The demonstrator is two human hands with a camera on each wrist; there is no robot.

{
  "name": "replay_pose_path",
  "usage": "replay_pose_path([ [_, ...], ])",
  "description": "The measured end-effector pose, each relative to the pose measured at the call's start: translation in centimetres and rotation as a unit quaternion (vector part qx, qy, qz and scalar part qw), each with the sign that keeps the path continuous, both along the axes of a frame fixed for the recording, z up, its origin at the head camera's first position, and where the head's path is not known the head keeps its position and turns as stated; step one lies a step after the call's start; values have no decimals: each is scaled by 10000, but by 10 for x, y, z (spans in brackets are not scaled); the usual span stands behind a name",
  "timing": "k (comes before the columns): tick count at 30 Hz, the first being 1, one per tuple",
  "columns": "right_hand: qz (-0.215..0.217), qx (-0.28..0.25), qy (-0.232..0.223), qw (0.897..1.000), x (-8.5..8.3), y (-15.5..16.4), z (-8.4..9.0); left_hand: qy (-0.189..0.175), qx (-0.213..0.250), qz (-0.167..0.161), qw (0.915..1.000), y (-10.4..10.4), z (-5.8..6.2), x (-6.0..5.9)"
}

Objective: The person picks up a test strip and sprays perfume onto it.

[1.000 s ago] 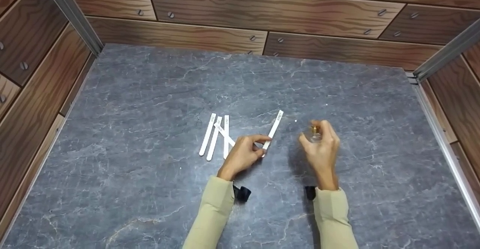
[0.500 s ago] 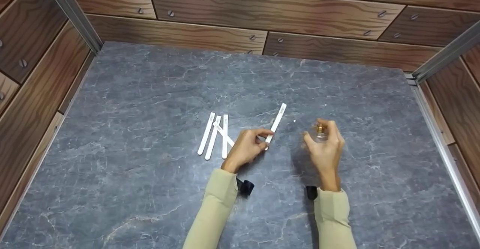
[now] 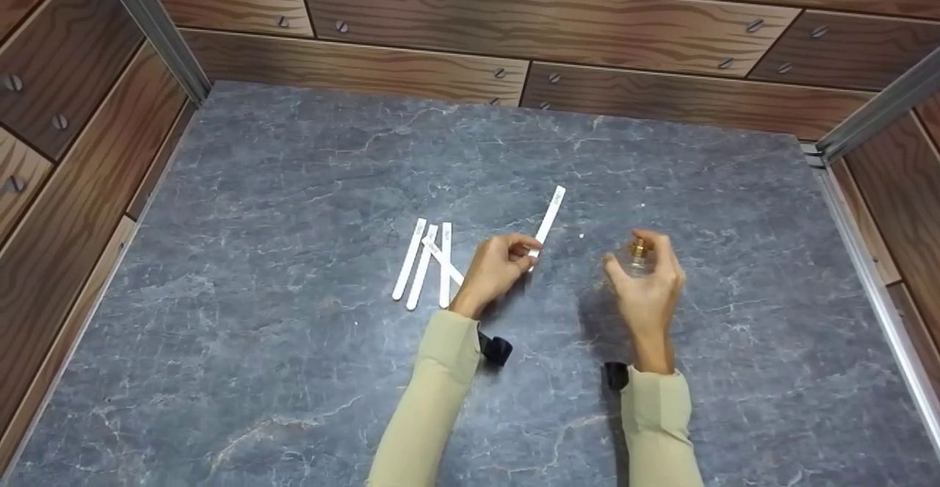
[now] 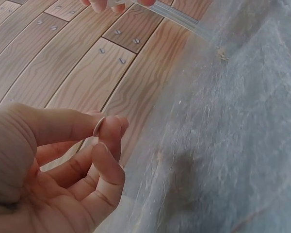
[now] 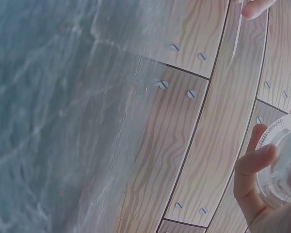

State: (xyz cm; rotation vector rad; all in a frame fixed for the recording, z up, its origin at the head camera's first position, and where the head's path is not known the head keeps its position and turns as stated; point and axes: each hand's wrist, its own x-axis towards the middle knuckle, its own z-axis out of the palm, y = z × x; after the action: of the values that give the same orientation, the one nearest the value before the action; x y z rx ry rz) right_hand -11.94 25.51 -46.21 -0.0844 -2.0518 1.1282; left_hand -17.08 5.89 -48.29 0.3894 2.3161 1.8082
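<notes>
Now, at frame centre, the left hand (image 3: 493, 272) pinches a paper strip (image 3: 548, 219); the right hand (image 3: 648, 289) grips a glass spray bottle (image 3: 637, 258); next likely needs nozzle aimed at strip.

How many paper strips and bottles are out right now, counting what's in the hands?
White paper strips: 5 (1 pinched in the left hand at, 4 lying in a pile on the table at)
Clear glass bottles: 1 (held in the right hand at)
Total: 6
</notes>
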Motion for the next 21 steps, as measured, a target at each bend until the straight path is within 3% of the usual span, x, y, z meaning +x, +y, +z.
replay_pose_path([
  [10, -60, -128, -23, 9999, -2, 3, -2, -64, -127, 36, 9999, 12, 1, -13],
  [21, 117, -222, 63, 9997, 9, -16, 24, -880, -217, -67, 9959, 22, 8, -27],
])
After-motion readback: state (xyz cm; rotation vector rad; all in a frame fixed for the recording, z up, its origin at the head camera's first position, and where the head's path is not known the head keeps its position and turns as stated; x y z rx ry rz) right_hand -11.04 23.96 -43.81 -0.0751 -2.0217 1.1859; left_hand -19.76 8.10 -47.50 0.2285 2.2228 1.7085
